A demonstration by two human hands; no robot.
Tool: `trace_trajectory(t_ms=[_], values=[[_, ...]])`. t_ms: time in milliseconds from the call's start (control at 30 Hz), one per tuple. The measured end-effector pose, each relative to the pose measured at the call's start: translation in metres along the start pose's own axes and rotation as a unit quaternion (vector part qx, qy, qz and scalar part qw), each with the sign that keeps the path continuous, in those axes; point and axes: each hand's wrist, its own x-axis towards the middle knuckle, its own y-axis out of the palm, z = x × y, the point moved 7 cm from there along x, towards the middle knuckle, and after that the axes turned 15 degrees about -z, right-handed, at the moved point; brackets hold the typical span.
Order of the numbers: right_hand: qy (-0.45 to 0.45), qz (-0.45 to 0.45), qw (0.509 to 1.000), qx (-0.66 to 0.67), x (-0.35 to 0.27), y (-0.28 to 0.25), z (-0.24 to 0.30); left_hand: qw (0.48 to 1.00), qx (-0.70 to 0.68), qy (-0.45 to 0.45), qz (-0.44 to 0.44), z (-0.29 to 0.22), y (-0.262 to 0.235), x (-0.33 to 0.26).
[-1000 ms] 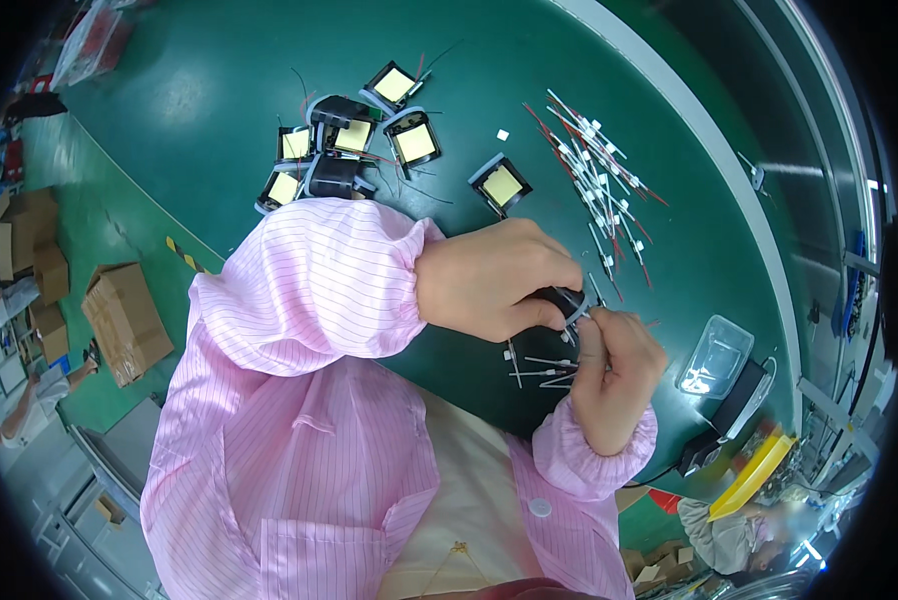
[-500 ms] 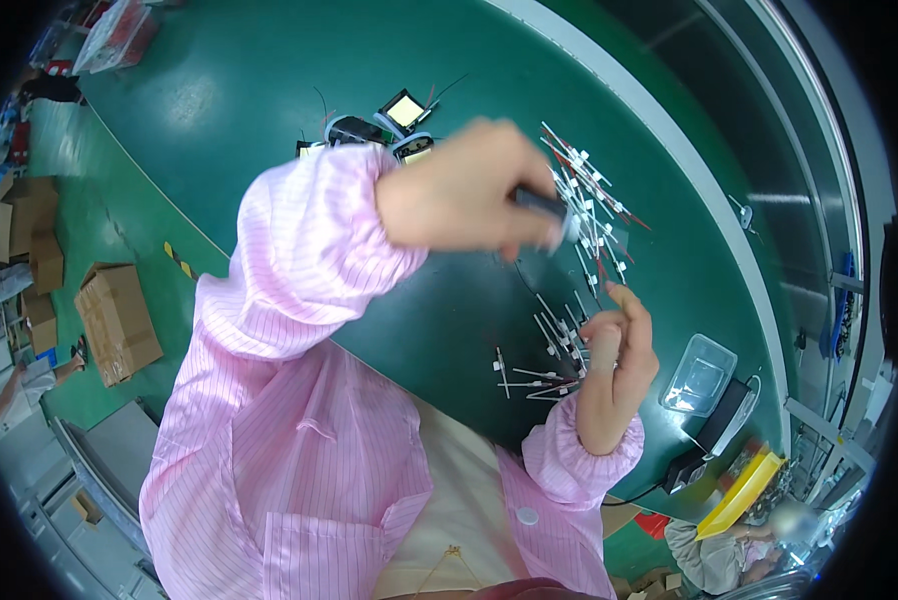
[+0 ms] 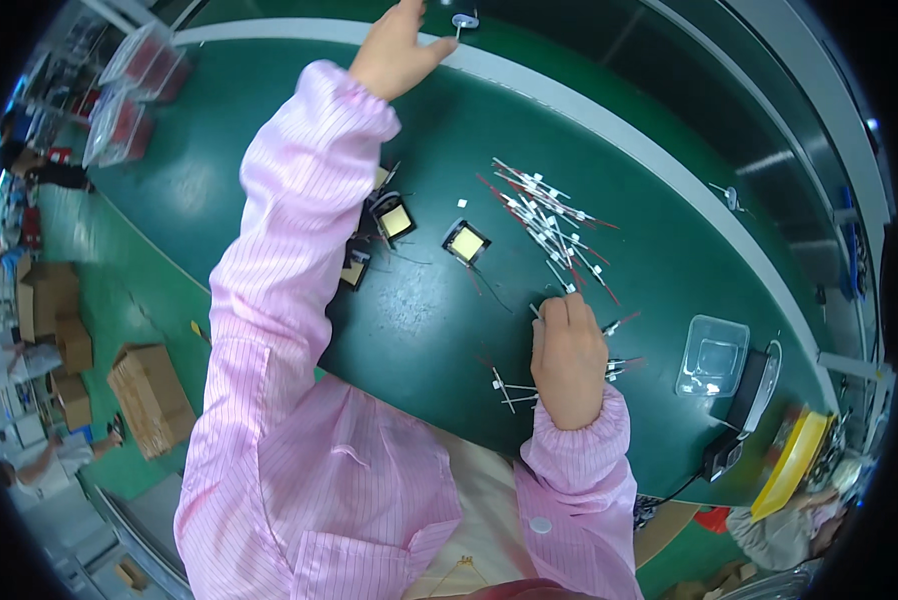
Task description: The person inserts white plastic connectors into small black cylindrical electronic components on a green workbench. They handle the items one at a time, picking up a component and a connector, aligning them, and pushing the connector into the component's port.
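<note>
My left hand (image 3: pixel 399 50) is stretched out over the table's far edge, thumb and fingers apart, with nothing visible in it. My right hand (image 3: pixel 571 355) is low on the table with its fingers bent together, over a few thin white sticks with wires. What its fingertips hold is hidden. Beyond it lies a loose pile of white sticks with red wires and small white tabs (image 3: pixel 559 225). A black part with a yellow square (image 3: pixel 465 241) lies alone left of the pile. Similar black parts (image 3: pixel 394 218) sit beside my left sleeve, which partly covers them.
The green table (image 3: pixel 419 320) has a pale raised rim (image 3: pixel 609 105). A clear plastic box (image 3: pixel 714 355) and a black device with a cable (image 3: pixel 724 455) stand at the right. Clear bins (image 3: pixel 119 125) are at the far left; cardboard boxes (image 3: pixel 149 400) stand on the floor.
My left hand has moved from near the pile to the far edge, and the dark object in it is gone from it. My right hand has turned palm down and its fingers have closed.
</note>
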Motion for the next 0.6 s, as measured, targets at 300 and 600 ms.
trace_trajectory(t_ms=[300, 600], values=[[0.010, -0.188, 0.976, 0.111, 0.008, -0.035, 0.000, 0.764, 0.430, -0.031, 0.480, -0.041, -0.032, -0.088], [0.343, -0.124, 0.697, 0.617, -0.002, -0.029, -0.042, 0.981, 0.109, -0.041, 0.152, -0.052, -0.050, -0.072]])
